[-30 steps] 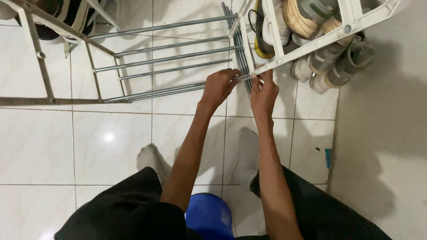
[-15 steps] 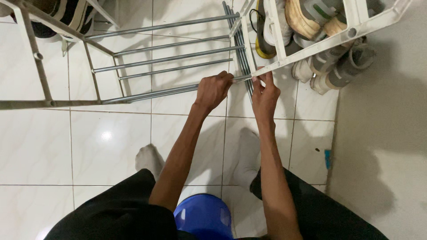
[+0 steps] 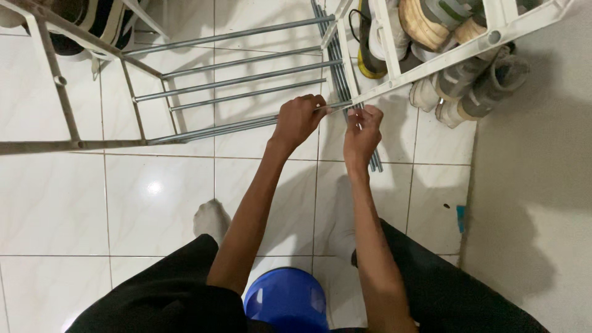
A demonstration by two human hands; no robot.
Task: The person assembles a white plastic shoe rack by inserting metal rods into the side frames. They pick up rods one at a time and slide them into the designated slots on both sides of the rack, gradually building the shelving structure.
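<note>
**A:** What did the left hand have hold of?

**B:** It was curled shut around the near end of a thin, round metal rod, smooth and grey with a dull shine. The rod ran away from the fist toward nine o'clock, ending at the beige side frame of a rack.

**A:** And the right hand?

**B:** Just beside the left, at its three o'clock. Its fingertips were pinched together on the lower corner of a white plastic side frame, a flat, ladder-shaped piece with round sockets, slanting up toward one o'clock. The rod's end met that corner between the two hands.

**A:** Anything else metal there?

**B:** A loose bundle of rods, same slim tube shape, lay on the floor running from twelve o'clock down past the right hand. Three more rods already spanned the rack, parallel, at eleven o'clock from the hands.

**A:** What surrounded them?

**B:** Glossy white floor tiles with thin grout lines. Worn sneakers, grey and off-white, sat heaped behind the white frame at two o'clock. At six o'clock, between the person's knees, was a round blue plastic stool.
</note>
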